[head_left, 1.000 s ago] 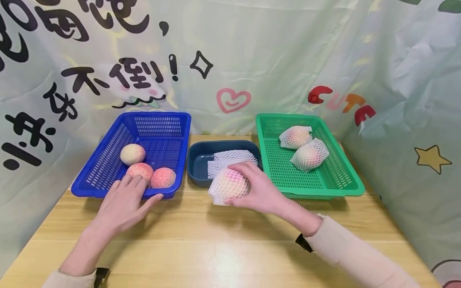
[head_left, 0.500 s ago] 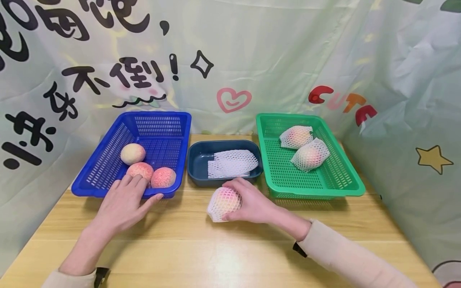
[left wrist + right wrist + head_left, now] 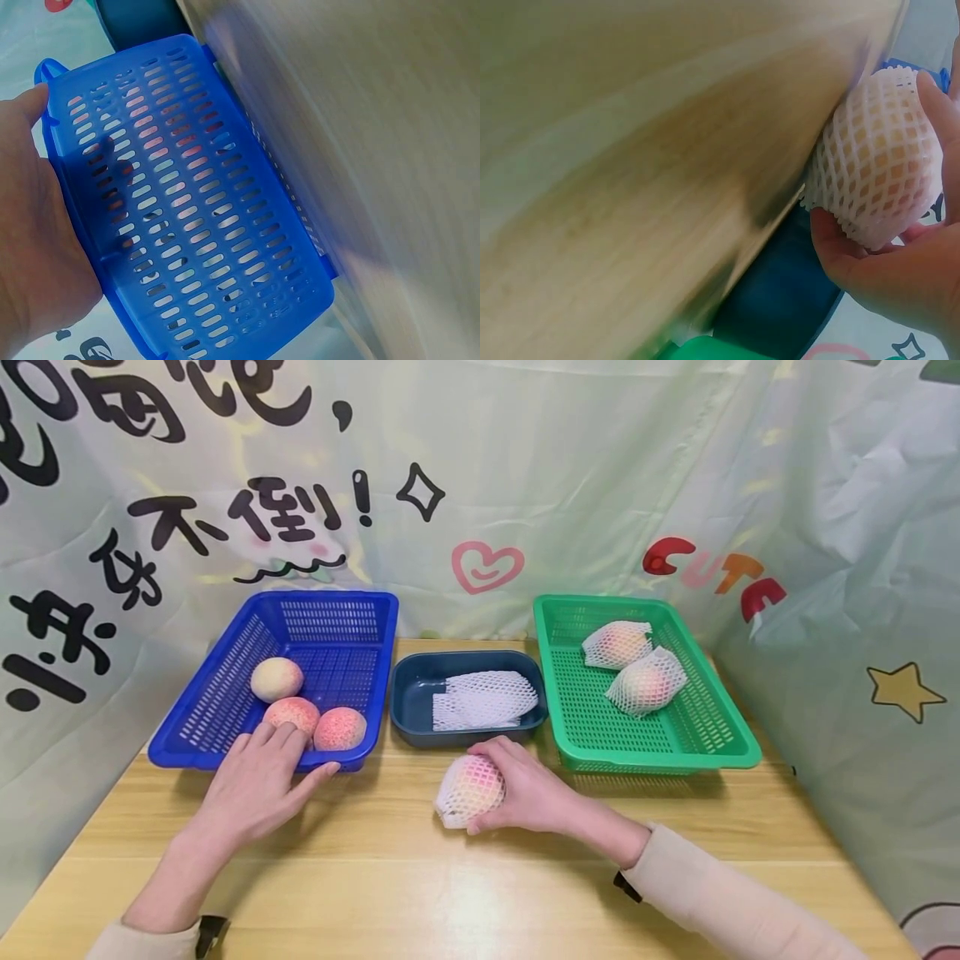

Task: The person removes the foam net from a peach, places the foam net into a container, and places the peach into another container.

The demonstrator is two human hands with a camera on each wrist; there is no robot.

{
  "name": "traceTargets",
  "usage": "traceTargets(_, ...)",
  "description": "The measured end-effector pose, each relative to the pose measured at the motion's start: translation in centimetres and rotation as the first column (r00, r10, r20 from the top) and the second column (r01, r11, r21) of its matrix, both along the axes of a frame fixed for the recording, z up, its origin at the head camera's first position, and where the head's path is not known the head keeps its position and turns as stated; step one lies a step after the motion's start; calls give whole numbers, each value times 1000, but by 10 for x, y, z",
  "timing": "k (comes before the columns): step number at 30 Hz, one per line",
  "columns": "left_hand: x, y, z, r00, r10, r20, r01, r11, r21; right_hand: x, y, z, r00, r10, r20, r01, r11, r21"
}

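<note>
My right hand (image 3: 525, 789) grips a peach (image 3: 472, 789) wrapped in a white foam net, in front of the small dark tray; in the right wrist view the netted peach (image 3: 881, 154) sits between fingers and thumb. At the blue basket (image 3: 330, 610), my left hand (image 3: 258, 785) reaches over the front rim. Its fingers touch a pink peach (image 3: 291, 714), their tips hidden, and the thumb stretches out along the rim. Another pink peach (image 3: 341, 728) and a pale peach (image 3: 276, 680) lie beside it. From the left wrist, the basket's slotted wall (image 3: 187, 202) fills the view.
Between the baskets stands a dark blue tray (image 3: 416, 727) with white foam nets (image 3: 487, 700) lying in it. A green basket (image 3: 600, 727) on the right bears two netted peaches (image 3: 647, 682). A printed cloth (image 3: 600, 468) hangs behind the wooden table (image 3: 450, 893).
My right hand has come down toward the near side with the netted peach, away from the dark tray. The left hand has stayed in place at the blue basket.
</note>
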State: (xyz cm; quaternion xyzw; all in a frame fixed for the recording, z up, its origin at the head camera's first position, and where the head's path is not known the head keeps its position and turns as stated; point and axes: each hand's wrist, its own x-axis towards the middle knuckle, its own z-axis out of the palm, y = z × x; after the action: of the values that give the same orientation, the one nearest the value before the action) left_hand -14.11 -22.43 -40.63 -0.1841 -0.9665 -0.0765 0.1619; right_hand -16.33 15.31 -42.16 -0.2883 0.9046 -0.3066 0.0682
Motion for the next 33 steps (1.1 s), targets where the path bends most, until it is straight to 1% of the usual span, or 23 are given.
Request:
traceTargets(6, 0, 0, -1, 1000, -4, -16, 4, 1000, 1, 3, 2, 1, 1000, 20, -10, -20, 1000, 10)
traceTargets(11, 1, -1, 0, 1000, 5, 3, -5, 1000, -4, 5, 2, 3, 999, 24, -31, -24, 1000, 7)
traceTargets(15, 0, 0, 2, 1000, 7, 10, -7, 1000, -4, 7, 4, 7, 999, 10, -49, -10, 1000, -3)
traceTargets(18, 0, 0, 1, 1000, 5, 9, -5, 1000, -4, 9, 6, 11, 998, -9, -65, 7, 999, -33)
traceTargets(23, 0, 0, 1, 1000, 2, 6, -2, 1000, -10, 13, 13, 22, 991, -54, -119, 38, 990, -137)
traceTargets(26, 0, 0, 0, 1000, -2, 3, 2, 1000, -8, 16, 19, 28, 983, -93, -160, 62, 980, -189)
traceTargets(29, 1, 0, 0, 1000, -1, 3, 1, 1000, -3, 20, 25, 34, 970, -138, -202, 93, 972, -216)
traceTargets(33, 1, 0, 0, 1000, 2, 2, -2, 1000, -3, 23, 38, 38, 937, -196, -289, 129, 963, -235)
